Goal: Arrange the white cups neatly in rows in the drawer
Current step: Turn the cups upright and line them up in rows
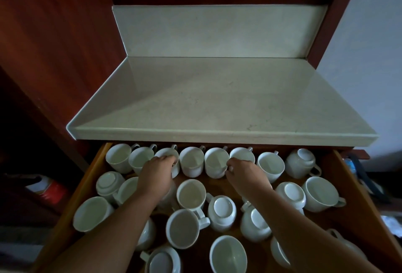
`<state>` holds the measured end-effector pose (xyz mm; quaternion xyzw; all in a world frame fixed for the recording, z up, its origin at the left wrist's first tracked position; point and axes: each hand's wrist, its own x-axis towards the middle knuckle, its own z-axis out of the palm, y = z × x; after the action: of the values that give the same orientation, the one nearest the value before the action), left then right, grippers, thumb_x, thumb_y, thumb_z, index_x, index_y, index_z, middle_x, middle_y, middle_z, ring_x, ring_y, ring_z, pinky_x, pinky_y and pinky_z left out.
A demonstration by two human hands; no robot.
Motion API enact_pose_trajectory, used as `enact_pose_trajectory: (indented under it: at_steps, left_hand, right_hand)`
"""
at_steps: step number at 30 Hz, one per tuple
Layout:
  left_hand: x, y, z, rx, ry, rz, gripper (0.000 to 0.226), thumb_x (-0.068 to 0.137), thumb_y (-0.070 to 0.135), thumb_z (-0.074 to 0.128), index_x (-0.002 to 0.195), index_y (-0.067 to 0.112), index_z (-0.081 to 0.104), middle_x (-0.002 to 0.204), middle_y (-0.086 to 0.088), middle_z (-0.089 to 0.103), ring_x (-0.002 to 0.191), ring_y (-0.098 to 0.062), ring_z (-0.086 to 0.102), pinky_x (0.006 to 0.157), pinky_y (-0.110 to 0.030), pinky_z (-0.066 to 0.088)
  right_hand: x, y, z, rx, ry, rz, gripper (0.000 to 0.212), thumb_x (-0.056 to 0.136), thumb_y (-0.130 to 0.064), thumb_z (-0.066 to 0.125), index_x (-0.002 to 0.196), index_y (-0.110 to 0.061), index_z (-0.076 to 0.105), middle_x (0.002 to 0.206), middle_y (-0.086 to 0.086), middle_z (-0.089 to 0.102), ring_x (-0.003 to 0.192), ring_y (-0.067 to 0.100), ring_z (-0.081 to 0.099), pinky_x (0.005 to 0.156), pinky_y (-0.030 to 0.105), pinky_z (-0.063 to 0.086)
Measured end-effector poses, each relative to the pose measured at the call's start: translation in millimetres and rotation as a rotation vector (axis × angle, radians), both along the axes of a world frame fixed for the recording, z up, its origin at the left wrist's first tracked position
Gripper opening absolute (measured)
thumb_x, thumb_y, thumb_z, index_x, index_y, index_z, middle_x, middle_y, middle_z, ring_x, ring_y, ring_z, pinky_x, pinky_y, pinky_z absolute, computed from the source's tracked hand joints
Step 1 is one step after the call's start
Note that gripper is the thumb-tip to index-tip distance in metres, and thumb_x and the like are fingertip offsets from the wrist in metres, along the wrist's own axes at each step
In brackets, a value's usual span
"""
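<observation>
While the back row of white cups in the drawer looks approx. done, w/ left hand gripping the third cup & right hand pinching the sixth cup, the rest lie jumbled.

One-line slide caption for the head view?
Left hand grips a back-row white cup in the open drawer; right hand rests on a second cup further right.

Open drawer of white cups, left hand and right hand gripping back-row rims, countertop above
</observation>
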<state>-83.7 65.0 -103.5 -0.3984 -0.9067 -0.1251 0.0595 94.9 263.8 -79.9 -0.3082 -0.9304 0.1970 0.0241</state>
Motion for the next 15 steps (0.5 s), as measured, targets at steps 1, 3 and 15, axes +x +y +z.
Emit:
enact_pose_trajectory:
  at_steps: [1, 3, 15]
  left_hand:
    - [0.4, -0.3, -0.2, -0.002, -0.005, 0.005, 0.033, 0.085, -0.003, 0.058, 0.104, 0.02, 0.072, 0.086, -0.002, 0.074, 0.078, -0.026, 0.066, 0.058, -0.032, 0.042]
    - [0.4, -1.5, -0.8, -0.002, -0.017, 0.015, 0.034, 0.085, -0.003, 0.056, 0.104, 0.021, 0.071, 0.088, -0.002, 0.074, 0.08, -0.027, 0.066, 0.059, -0.034, 0.046]
    - [-5.2, -6.1, -3.0, -0.023, -0.045, -0.001, 0.043, 0.078, -0.003, 0.059, 0.11, 0.024, 0.07, 0.096, 0.002, 0.074, 0.088, -0.022, 0.067, 0.067, -0.036, 0.056]
  right_hand:
    - [0.1, -0.2, -0.8, -0.002, 0.001, -0.001, 0.03, 0.099, -0.033, 0.048, 0.123, -0.024, 0.062, 0.108, 0.005, 0.072, 0.095, 0.027, 0.068, 0.074, 0.037, 0.057]
    - [0.2, -1.1, -1.5, -0.004, 0.0, 0.001, 0.03, 0.099, -0.033, 0.049, 0.125, -0.024, 0.061, 0.109, 0.005, 0.072, 0.096, 0.028, 0.068, 0.073, 0.036, 0.056]
    - [-1.1, -5.3, -4.1, -0.019, 0.016, -0.016, 0.033, 0.097, -0.034, 0.053, 0.129, -0.025, 0.059, 0.113, 0.005, 0.072, 0.102, 0.029, 0.068, 0.072, 0.033, 0.052]
